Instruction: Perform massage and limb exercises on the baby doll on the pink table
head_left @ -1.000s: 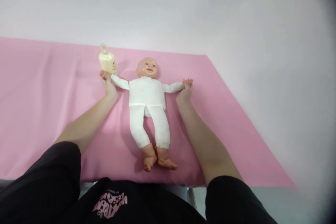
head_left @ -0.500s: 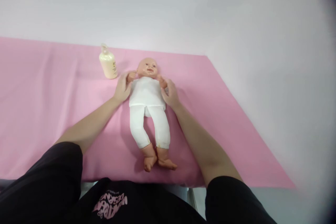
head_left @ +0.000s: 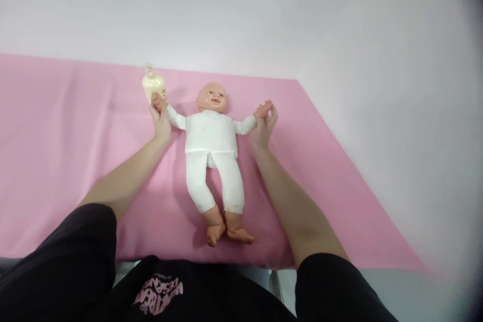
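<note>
A baby doll in a white top and trousers lies on its back, head away from me and bare feet toward me. Both its arms are stretched out sideways. My left hand is closed around the doll's hand on the left side, just in front of the lotion bottle. On the other side, my right hand grips the doll's opposite hand, whose small fingers stick out past mine. Parts of my fingers are hidden behind the doll's hands.
A pump bottle of pale yellow lotion stands behind my left hand, partly covered by the doll's hand. Pink cloth covers the table, its edge running down the right side. A pale wall or floor lies beyond.
My hands have moved apart, drawing the doll's arms from folded beside its head to spread out wide. The doll's body, head and legs and the bottle have stayed in place.
</note>
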`<move>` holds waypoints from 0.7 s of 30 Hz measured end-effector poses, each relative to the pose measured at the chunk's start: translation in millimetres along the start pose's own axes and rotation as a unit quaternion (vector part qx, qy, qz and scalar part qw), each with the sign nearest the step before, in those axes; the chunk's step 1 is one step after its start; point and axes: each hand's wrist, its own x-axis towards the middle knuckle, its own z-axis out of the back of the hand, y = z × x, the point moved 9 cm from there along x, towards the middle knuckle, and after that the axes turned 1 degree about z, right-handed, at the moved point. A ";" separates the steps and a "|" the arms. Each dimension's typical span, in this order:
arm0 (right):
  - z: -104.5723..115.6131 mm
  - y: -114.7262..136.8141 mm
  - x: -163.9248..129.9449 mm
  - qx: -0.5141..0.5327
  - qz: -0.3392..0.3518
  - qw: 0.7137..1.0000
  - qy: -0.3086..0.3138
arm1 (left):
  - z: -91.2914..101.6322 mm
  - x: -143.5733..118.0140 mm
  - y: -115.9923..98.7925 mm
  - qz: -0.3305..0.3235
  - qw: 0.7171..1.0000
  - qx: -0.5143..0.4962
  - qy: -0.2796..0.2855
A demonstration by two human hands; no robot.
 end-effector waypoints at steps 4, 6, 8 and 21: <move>36.7 -50.9 3.3 0.063 -0.146 0.977 -0.144 | 16.3 8.3 27.7 0.108 0.990 -0.040 -0.080; 44.3 -63.0 3.0 0.075 -0.175 0.967 -0.171 | 15.7 11.1 30.8 0.104 0.991 -0.044 -0.069; 43.5 -62.4 4.3 0.068 -0.168 0.970 -0.160 | 13.2 12.3 30.5 0.086 0.995 -0.035 -0.048; -77.4 55.1 -51.3 -0.198 0.190 0.899 0.342 | -65.7 -60.4 -47.9 -0.283 0.881 0.221 0.309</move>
